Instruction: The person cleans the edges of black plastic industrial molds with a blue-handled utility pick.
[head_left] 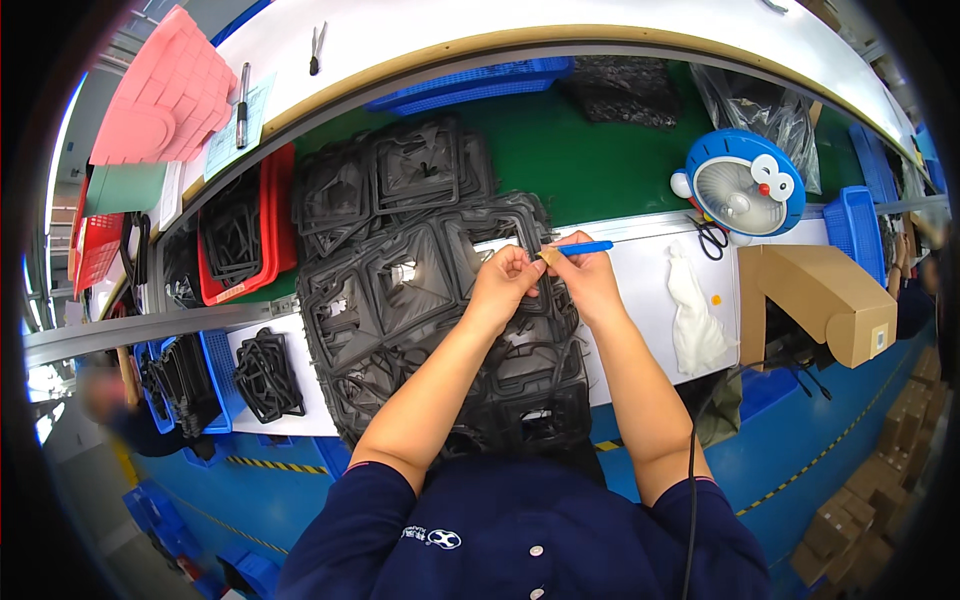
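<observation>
A large pile of black rubber-like square frames (pixel 405 275), joined in sheets with thin film in some openings, lies on the white table before me. Over its right part my two hands meet. My right hand (pixel 592 283) is closed around a slim blue pen-shaped tool (pixel 588 247), whose working end is hidden by the fingers. A small tan wrap (pixel 550 258) shows at the right hand's fingertips. My left hand (pixel 502 288) is closed in a pinch beside it, at the edge of a black frame; what its fingertips hold is too small to tell.
Right of the pile lie white crumpled cloth (pixel 692 310), black scissors (pixel 712 240), a blue cartoon-shaped fan (pixel 745 185) and an open cardboard box (pixel 825 295). At left stand a red bin (pixel 270 225), loose black frames (pixel 268 375) and a blue basket (pixel 222 375). A raised white shelf (pixel 420 25) runs behind.
</observation>
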